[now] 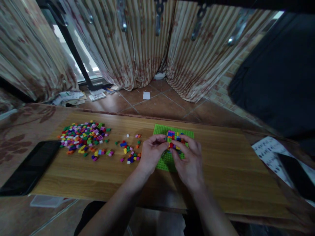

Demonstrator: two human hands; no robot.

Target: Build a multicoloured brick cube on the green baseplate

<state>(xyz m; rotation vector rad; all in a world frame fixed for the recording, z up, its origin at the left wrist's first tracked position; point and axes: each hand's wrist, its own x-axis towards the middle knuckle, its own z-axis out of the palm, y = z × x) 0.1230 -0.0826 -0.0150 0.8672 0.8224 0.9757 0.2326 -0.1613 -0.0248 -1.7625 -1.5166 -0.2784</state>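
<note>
On the green baseplate [184, 133], both hands close on the small brick stack [175, 137]. The left hand [151, 153] pinches its left side with curled fingertips; the right hand [189, 162] grips its near side, fingers bent. Loose bricks [83, 136] lie left of the baseplate. Bare wooden table [221, 164] runs right of it to the edge.

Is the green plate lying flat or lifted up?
Flat: the green baseplate rests on the wooden table, colourful bricks stacked on it.

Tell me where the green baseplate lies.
Head view: the green baseplate lies on the table, under the left hand and right hand, right of the loose bricks.
</note>
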